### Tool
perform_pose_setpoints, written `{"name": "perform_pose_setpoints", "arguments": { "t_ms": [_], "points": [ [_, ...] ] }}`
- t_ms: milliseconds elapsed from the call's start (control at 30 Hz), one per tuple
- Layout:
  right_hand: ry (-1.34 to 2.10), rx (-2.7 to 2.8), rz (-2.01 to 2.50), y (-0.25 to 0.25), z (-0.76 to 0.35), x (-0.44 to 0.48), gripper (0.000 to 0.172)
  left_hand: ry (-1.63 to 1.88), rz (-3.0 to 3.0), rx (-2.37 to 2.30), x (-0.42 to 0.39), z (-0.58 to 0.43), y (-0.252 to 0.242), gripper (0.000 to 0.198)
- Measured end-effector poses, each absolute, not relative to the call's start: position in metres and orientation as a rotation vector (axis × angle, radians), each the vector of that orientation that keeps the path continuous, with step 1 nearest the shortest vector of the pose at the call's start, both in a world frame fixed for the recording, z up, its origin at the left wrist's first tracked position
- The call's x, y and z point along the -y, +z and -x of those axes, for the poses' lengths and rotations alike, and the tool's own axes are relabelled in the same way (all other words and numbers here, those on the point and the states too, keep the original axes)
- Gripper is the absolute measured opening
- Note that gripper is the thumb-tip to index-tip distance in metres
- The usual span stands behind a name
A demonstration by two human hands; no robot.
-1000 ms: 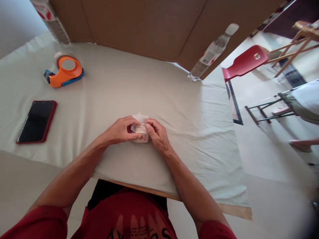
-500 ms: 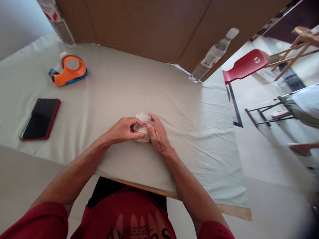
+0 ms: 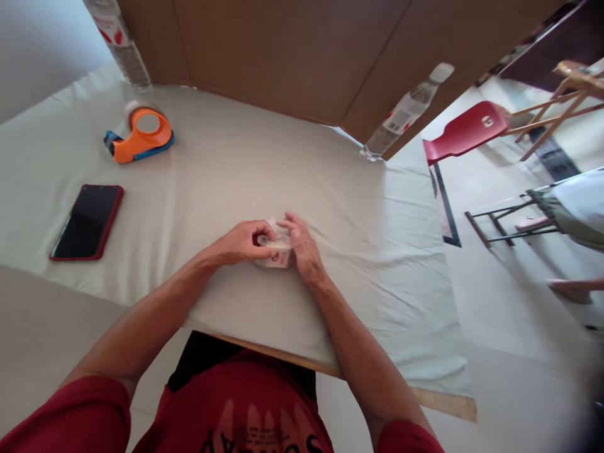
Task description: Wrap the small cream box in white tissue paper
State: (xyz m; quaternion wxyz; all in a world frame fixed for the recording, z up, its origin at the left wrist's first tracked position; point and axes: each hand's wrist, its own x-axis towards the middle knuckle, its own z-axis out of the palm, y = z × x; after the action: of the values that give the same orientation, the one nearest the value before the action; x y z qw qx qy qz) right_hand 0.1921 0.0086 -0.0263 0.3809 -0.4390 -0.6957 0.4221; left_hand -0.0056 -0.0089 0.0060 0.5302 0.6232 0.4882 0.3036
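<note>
A small crumpled whitish packet [image 3: 278, 248] with a touch of red lies on the white tablecloth [image 3: 264, 170] near the table's front edge. My left hand [image 3: 238, 243] pinches its left side, fingers curled over it. On its right side my right hand [image 3: 303, 246] presses against the packet with its fingers bent round it. Both hands hide most of the packet.
A red-cased phone [image 3: 87, 221] lies face up at the left. An orange tape dispenser [image 3: 140, 135] sits at the back left, with a plastic bottle [image 3: 117, 41] behind it and another bottle [image 3: 403, 113] at the back right. Brown cardboard [image 3: 292, 56] walls the back. A red chair [image 3: 465, 129] stands beyond the table.
The white wrapper that stuck up above my fingers has been folded down into the packet. My hands have closed tighter on it. The camera shifted slightly left.
</note>
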Motion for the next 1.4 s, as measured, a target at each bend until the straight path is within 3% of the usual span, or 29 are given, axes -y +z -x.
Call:
{"name": "perform_pose_setpoints", "arguments": {
  "t_ms": [233, 433, 600, 867, 1100, 1200, 1300, 1400],
  "points": [
    [1.135, 1.729, 1.428, -0.023, -0.199, -0.044, 0.044, 0.715, -1.508, -1.157, 0.01, 0.007, 0.002, 0.03],
    [1.359, 1.857, 1.323, -0.009, -0.186, -0.055, 0.018, 0.699, -1.505, -1.142, 0.009, 0.008, 0.003, 0.026],
    [1.478, 1.622, 1.243, -0.001, -0.184, -0.037, 0.019, 0.705, -1.536, -1.171, 0.009, 0.005, 0.005, 0.025],
    [1.237, 1.677, 1.243, -0.005, -0.183, -0.017, 0.021, 0.89, -1.767, -1.364, 0.01, 0.003, -0.003, 0.028],
    [1.329, 1.99, 1.21, 0.011, -0.2, -0.017, 0.042, 0.833, -1.522, -1.308, 0.008, 0.001, -0.003, 0.031],
    [1.281, 2.076, 1.22, 0.01, -0.204, -0.017, 0.053, 0.907, -1.409, -1.261, 0.008, -0.001, -0.006, 0.049],
    [1.259, 1.996, 1.233, 0.005, -0.203, -0.018, 0.056, 0.949, -1.392, -1.238, 0.008, -0.001, -0.009, 0.075],
    [1.311, 1.904, 1.217, 0.0, -0.202, -0.019, 0.058, 0.873, -1.468, -1.251, 0.008, 0.001, -0.009, 0.087]
  ]
}}
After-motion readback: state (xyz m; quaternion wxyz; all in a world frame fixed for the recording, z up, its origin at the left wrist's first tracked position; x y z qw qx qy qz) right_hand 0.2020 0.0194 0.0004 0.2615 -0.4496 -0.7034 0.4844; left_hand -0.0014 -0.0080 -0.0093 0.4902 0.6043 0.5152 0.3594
